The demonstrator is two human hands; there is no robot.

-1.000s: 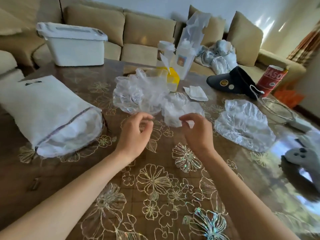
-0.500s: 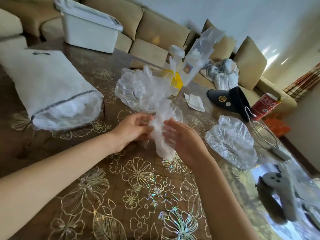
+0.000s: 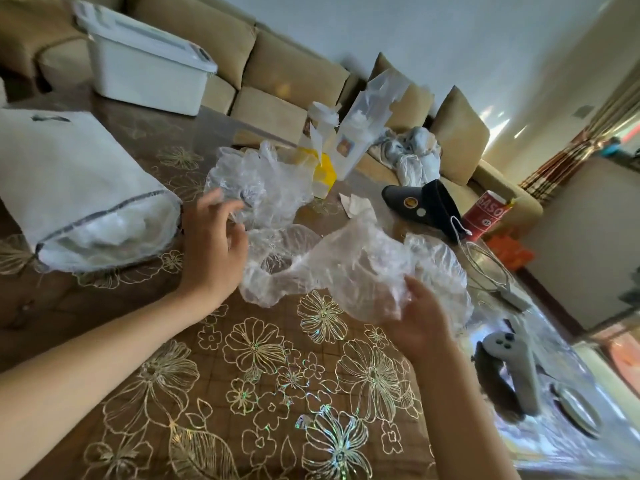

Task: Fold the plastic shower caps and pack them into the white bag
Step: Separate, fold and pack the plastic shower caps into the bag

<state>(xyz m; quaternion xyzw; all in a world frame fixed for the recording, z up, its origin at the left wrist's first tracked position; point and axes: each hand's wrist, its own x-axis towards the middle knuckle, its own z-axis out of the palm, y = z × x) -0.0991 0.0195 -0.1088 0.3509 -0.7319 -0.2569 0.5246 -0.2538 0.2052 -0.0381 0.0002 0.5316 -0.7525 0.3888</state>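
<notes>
Spread wide where it hung bunched a moment ago, one crinkled clear shower cap (image 3: 332, 265) between the hands, white mesh bag (image 3: 79, 199) with grey-trimmed mouth far left, left hand (image 3: 211, 251) loose-fingered touching the cap's rim, right hand (image 3: 420, 320) pinching its opposite side, red canister (image 3: 485, 216) lettered "ASO"

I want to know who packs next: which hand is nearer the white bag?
Left. The left hand is just beside the bag's open end; the right hand is farther off, on the far side of the cap that it grips.
</notes>
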